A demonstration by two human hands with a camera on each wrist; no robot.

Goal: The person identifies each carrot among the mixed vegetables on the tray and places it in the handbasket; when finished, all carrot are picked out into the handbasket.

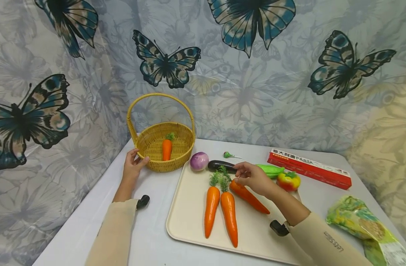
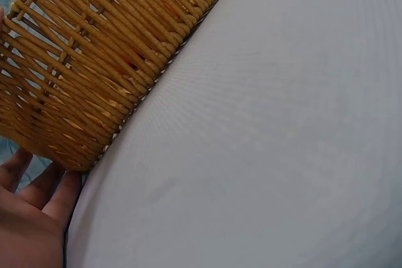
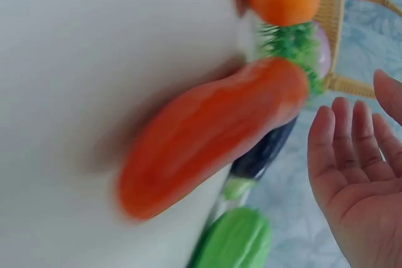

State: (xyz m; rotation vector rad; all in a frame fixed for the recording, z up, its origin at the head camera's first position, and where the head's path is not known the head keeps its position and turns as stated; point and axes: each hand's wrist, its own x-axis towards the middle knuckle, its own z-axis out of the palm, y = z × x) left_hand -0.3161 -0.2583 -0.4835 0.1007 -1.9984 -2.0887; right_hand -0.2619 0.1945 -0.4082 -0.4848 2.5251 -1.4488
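Observation:
My left hand [image 1: 132,166] is at the left side of a woven basket [image 1: 176,162], its fingertips against the outer wall low down in the left wrist view. A carrot [image 1: 167,149] with a green top lies inside the basket. My right hand [image 1: 255,178] is over the green-topped end of a carrot [image 1: 251,197] on a cream tray [image 1: 189,221]; in the right wrist view its fingers [image 3: 344,136] are extended with nothing between them. Beside that carrot lie two more carrots [image 1: 212,210], [image 1: 228,210]. A dark eggplant [image 1: 219,165] lies just beyond.
On the tray's far side are a purple round vegetable [image 1: 199,161], a green ridged vegetable [image 1: 271,170] and a red-yellow pepper [image 1: 288,181]. Behind lies a small green-headed item [image 1: 227,154]. A red pasta box [image 1: 309,168] and a green bag [image 1: 359,218] are at right.

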